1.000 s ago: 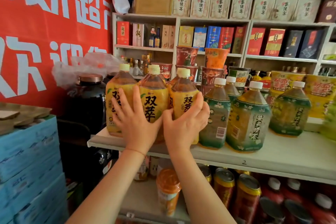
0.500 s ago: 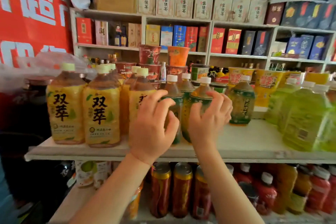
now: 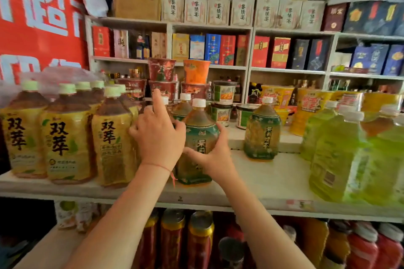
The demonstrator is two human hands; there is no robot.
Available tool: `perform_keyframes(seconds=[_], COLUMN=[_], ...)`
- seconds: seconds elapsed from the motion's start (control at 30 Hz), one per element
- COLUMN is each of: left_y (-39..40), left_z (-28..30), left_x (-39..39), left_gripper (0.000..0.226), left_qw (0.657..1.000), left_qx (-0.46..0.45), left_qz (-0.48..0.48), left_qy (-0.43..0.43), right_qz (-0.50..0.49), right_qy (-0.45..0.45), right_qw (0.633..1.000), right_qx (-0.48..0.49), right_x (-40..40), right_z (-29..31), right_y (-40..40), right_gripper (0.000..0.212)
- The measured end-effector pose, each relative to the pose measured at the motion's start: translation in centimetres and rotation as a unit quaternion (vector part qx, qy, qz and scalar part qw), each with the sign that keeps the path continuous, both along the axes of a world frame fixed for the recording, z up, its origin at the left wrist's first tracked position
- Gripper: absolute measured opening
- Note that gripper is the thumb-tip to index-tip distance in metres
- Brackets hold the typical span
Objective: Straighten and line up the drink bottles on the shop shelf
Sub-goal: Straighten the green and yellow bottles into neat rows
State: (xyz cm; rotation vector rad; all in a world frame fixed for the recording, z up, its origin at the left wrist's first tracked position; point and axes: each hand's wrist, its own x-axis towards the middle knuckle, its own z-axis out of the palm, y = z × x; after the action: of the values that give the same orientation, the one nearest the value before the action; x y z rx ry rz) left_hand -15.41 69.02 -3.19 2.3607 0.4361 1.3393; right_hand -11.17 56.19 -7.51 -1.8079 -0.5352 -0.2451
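Lining up the green tea

Both my hands, left hand (image 3: 158, 137) and right hand (image 3: 215, 157), hug the green bottle (image 3: 200, 135) so it slides straight beside the yellow bottles (image 3: 111, 137).

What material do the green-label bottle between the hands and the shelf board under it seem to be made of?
Green-label bottle: probably clear plastic, since the brown drink shows through its shoulder; a glossy printed wrap covers the body, and the white cap looks like plastic.
Shelf board: pale, matte and flat, perhaps painted wood or laminate; the blur leaves this open.
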Motion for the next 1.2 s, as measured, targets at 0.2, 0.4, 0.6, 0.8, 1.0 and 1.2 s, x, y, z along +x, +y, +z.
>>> perform_keyframes(seconds=[0.2, 0.4, 0.6, 0.8, 1.0, 1.2], left_y=[0.6, 1.2, -0.6, -5.3, -5.9, -0.1], left_z=[-0.5, -1.2, -1.3, -1.5, -2.1, -0.4], left_x=[-0.2, -0.9, -0.3, 2.6, 4.2, 7.4], left_gripper=[0.079, 0.089, 0.060, 0.059, 0.051, 0.088], left_qw=[0.996, 0.986, 0.896, 0.860, 0.927, 0.890], left_qx=[-0.068, -0.129, -0.330, -0.345, -0.255, -0.408], left_qz=[-0.050, -0.107, -0.297, -0.375, -0.267, -0.200], left_qy=[-0.008, 0.020, 0.000, 0.024, -0.062, -0.043], right_qz=[-0.053, -0.148, -0.228, -0.359, -0.392, -0.330], right_qy=[-0.055, -0.025, -0.052, -0.063, -0.077, -0.377], right_qw=[0.997, 0.989, 0.970, 0.925, 0.908, 0.856], right_qx=[0.006, -0.001, -0.057, -0.105, -0.122, -0.127], right_x=[-0.4, 0.4, 1.1, 2.9, 3.1, -0.2], right_z=[0.1, 1.0, 0.7, 0.8, 1.1, 0.8], right_y=[0.9, -1.4, -3.7, -7.4, -9.5, -5.9], right_gripper=[0.118, 0.104, 0.084, 0.091, 0.091, 0.046])
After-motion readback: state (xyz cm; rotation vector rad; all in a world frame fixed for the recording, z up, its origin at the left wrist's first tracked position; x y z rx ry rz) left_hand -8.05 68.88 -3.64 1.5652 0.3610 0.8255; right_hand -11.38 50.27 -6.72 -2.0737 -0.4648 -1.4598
